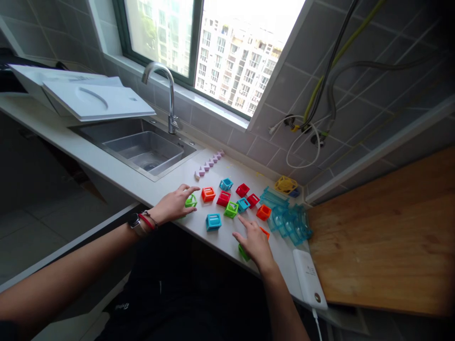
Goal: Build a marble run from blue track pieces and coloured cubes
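Note:
My left hand (173, 204) is at the counter's front edge, thumb and index finger spread around a green open-frame block (191, 201); whether they touch it I cannot tell. Over the counter, my right hand (255, 240) has its index finger and thumb apart. Partly hidden beside it are another green block (243, 253) and an orange block (265, 232). Between the hands lie a blue block (213, 222), a green block (231, 209), an orange block (208, 194) and a red block (223, 198). More red, blue and orange blocks sit just behind.
Purple zigzag pieces (209, 164) line up near the steel sink (154, 176) and faucet (172, 102). Clear blue curved pieces (289, 222) and a yellow frame (285, 184) lie right. A white power strip-like box (308, 277) adjoins a wooden board (384, 232).

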`<state>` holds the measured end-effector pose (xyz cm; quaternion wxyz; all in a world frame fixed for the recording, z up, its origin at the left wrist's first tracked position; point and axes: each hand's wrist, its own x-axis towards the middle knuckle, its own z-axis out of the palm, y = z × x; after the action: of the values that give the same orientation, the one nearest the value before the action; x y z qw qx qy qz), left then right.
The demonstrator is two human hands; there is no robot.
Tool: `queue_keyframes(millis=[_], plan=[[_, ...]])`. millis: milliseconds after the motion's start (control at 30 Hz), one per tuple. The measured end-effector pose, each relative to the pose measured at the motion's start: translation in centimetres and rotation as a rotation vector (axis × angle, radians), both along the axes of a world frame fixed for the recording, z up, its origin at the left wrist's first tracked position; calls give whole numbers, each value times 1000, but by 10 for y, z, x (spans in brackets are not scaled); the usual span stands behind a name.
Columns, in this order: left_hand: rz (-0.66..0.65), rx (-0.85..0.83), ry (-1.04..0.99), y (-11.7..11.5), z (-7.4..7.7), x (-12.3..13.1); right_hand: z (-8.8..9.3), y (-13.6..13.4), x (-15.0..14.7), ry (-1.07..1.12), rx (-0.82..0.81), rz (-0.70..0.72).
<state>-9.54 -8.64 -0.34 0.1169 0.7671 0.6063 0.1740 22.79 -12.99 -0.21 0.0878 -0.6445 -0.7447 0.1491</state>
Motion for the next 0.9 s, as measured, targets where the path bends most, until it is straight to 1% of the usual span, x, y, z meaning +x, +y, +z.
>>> queue_keyframes(millis=[133,200,267,367,433,500,533,600,700,800,900], plan=[[95,54,-72,-2,-1,-5,2,-9,-2,74,51,13],[89,80,-77,-4,-1,-7,4,-16,-5,161,74,16],[50,97,-73,-7,-1,-8,4,-26,-4,303,90,5],[17,98,-48,-11,-3,-9,2,-43,9,586,119,-90],[19,71,-6,-11,-4,-10,-1,-53,28,746,138,-192],[10,36,38,-9,-5,-11,-4,-60,52,815,170,-298],[9,24,51,-8,-5,-11,-6,-61,65,802,202,-347],[20,16,56,-5,-4,-13,-11,-61,90,687,284,-416],[54,28,43,-5,3,-17,-23,-54,113,479,346,-415],[81,82,13,-11,16,-24,-36,-48,116,404,331,-392],[89,146,-80,-22,36,-31,-43,-46,106,401,377,-420]])
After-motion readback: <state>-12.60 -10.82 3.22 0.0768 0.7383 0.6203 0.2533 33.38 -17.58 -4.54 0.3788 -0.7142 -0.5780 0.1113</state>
